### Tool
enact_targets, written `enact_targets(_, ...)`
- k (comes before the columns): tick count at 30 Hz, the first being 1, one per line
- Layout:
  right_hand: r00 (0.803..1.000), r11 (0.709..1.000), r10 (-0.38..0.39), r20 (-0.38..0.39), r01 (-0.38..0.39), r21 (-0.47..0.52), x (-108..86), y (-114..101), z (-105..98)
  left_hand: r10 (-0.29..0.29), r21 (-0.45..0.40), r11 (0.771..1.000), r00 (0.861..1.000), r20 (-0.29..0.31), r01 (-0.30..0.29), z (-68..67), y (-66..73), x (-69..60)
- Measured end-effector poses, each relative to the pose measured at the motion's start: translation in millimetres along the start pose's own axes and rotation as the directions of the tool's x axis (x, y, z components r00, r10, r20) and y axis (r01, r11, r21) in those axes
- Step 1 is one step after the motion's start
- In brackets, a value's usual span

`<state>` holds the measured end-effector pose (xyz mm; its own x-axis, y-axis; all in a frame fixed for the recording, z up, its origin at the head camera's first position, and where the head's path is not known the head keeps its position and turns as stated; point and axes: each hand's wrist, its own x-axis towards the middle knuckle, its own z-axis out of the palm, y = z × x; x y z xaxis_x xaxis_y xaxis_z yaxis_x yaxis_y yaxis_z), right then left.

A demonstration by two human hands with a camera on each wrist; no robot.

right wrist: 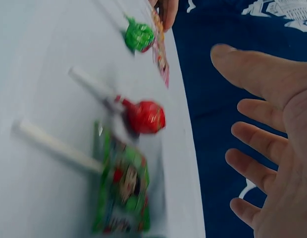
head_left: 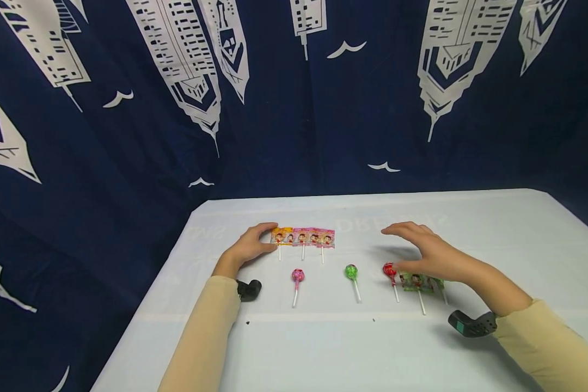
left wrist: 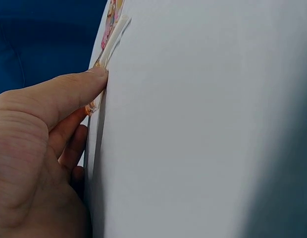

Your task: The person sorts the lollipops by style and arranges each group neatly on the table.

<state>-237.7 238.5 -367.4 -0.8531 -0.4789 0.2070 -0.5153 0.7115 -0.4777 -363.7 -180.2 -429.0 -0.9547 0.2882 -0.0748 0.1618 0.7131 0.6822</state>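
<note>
My left hand (head_left: 247,247) pinches the left end of a row of flat-wrapped lollipops, at the orange-wrapped lollipop (head_left: 284,234), between thumb and fingers. Pink-wrapped lollipops (head_left: 313,236) continue that row to the right, their white sticks pointing toward me. In the right wrist view, my right hand (right wrist: 272,139) is spread with nothing in its grasp. It hovers above a red round lollipop (head_left: 389,269) and green-wrapped lollipops (head_left: 414,281), which it partly covers in the head view. Between the hands lie a pink round lollipop (head_left: 298,275) and a green round lollipop (head_left: 351,271).
Everything lies on a white-covered table (head_left: 323,348). Behind it hangs a dark blue curtain (head_left: 294,141) printed with white buildings and birds. Each wrist wears a black camera, such as the right wrist camera (head_left: 472,324). Tiny dark specks dot the cloth.
</note>
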Motion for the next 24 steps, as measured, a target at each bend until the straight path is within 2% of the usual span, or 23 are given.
enact_targets(6,0.998,0.999,0.046,0.045,-0.047,0.023,-15.9,16,1,0.005,-0.004,1.000,1.000,0.000,-0.005,-0.4,1.7,-1.1)
enact_targets(15,0.988,0.996,0.092,0.125,-0.090,-0.021,-31.3,35,4,0.008,-0.014,1.000,1.000,0.001,-0.008,-0.7,0.5,0.3)
enact_targets(24,0.985,0.997,0.078,0.154,-0.073,-0.037,-34.5,46,10,0.000,-0.013,1.000,1.000,-0.001,0.000,-0.8,1.0,-0.5)
